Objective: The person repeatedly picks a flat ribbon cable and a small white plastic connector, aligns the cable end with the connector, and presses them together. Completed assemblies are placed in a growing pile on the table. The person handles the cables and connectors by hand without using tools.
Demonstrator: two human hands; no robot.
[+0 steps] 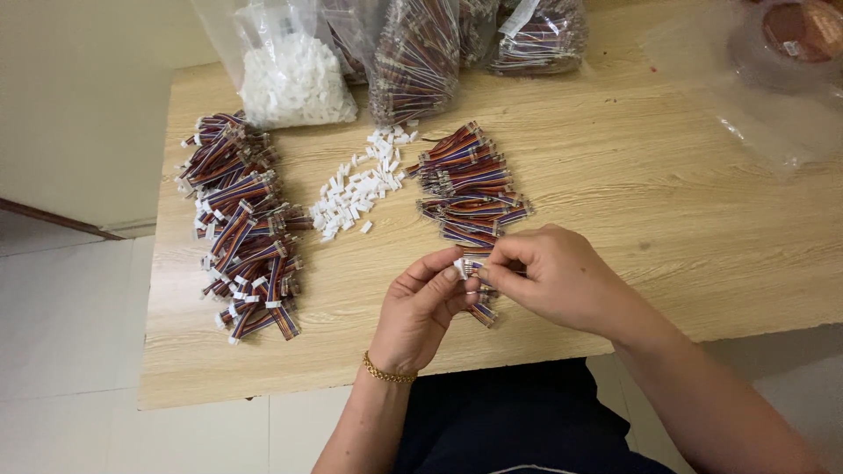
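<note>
A light wooden table (632,202) bears two heaps of striped wire bundles (246,228), loose white connectors (356,193) and plastic bags (294,75).

White plastic connectors (356,195); red, blue and brown striped cable bundles (246,226); pale wood-grain table (659,202); gold bracelet (386,373).

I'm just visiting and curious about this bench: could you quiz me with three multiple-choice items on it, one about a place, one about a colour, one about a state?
1. Where does the loose heap of small white connectors lie?
A. between the two piles of wire pieces
B. on the floor
C. in the person's lap

2. What colour is the bracelet on the left wrist?
A. gold
B. blue
C. black

3. What are the left hand and right hand doing?
A. resting flat
B. pinching one small white connector together
C. lifting a bag

Answers: 1 A, wire piles flank the heap; 2 A, it shines gold; 3 B, fingers of both meet on it.
</note>
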